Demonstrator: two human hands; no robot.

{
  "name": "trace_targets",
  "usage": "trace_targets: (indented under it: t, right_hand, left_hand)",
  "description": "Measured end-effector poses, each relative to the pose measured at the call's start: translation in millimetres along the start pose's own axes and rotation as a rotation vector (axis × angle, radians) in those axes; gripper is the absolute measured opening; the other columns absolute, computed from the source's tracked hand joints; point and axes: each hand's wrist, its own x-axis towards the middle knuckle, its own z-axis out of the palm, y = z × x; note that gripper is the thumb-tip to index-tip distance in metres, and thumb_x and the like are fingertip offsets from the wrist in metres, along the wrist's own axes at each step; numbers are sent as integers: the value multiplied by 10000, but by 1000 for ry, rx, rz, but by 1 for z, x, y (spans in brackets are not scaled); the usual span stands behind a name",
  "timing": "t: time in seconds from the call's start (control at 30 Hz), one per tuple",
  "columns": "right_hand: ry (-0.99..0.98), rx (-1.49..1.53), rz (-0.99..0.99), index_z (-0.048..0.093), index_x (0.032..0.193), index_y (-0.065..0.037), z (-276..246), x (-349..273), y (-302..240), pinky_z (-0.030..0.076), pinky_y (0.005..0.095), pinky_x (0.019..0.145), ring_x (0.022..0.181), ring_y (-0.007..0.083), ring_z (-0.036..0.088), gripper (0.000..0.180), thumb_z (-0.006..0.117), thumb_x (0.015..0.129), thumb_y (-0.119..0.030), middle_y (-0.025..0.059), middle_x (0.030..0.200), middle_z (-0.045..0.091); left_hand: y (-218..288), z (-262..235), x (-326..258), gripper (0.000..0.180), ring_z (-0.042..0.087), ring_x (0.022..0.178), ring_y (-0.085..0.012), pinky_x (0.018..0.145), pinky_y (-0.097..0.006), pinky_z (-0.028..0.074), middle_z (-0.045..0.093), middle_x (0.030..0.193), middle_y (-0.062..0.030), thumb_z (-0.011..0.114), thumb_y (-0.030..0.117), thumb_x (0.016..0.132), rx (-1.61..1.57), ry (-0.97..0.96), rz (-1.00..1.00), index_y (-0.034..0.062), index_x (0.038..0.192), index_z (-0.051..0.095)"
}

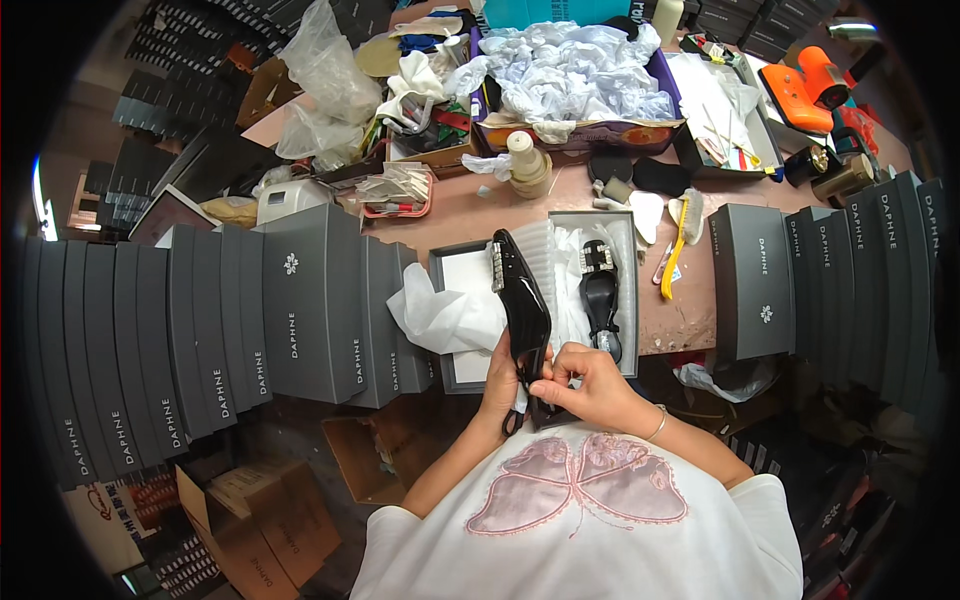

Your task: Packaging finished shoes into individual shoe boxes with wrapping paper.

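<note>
So I've got this black patent shoe (522, 300) in both hands, held up over the near edge of the table with the toe pointing away from me. It's glossy, pointed, with a sparkly rectangular buckle near the toe and a thin strap looping down at the heel end (the strap hangs right against my shirt). My left hand (500, 375) is wrapped around the heel end from the left side, fingers curled closed on it. My right hand (590, 385) comes in from the other side, fingertips pinched together on the back edge of the shoe, so both hands are clamped on the same shoe and nearly touching each other.

Just behind the shoe sits the open grey shoe box (625, 230), and the matching second shoe (600, 300) is lying in it on white tissue paper (445, 315) that spills out to the left. Stacks of closed grey boxes (300, 320) stand on my left and another row (880, 270) on my right. Further back on the pink table (690, 310): a yellow-handled brush (678, 245), an orange tool (805, 85), and a purple carton full of crumpled tissue (575, 70).
</note>
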Motion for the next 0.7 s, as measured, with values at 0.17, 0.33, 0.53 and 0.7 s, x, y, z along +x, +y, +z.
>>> trace_targets:
  t: [0.17,0.33,0.53,0.7]
  right_hand:
    - [-11,13,3,497,543,-22,7,2,17,432,331,530,544,217,553,429,746,790,-269,86,581,550]
    - [35,-265,-60,589,605,5,9,9,15,440,355,521,509,246,558,440,584,913,-309,112,563,561]
    - [-8,264,118,591,695,28,-4,9,11,447,309,622,641,220,585,465,407,1005,-266,143,702,605]
    - [-88,-516,-415,460,1284,-17,-23,1,-21,367,374,873,1019,289,545,777,753,705,-444,132,1079,578]
  left_hand:
    - [0,-3,-6,303,576,650,-97,577,-218,494,583,866,-50,540,233,903,155,-73,149,40,1133,490]
    - [-3,-3,-4,284,583,678,-95,566,-218,497,587,869,-51,522,210,928,125,-16,176,50,1161,486]
    - [2,-9,-5,240,593,613,-119,566,-233,532,582,828,-51,512,247,961,-27,-29,-53,67,1118,492]
    - [12,3,5,340,612,657,-136,596,-271,535,604,794,-65,473,378,962,-129,218,6,52,1020,549]
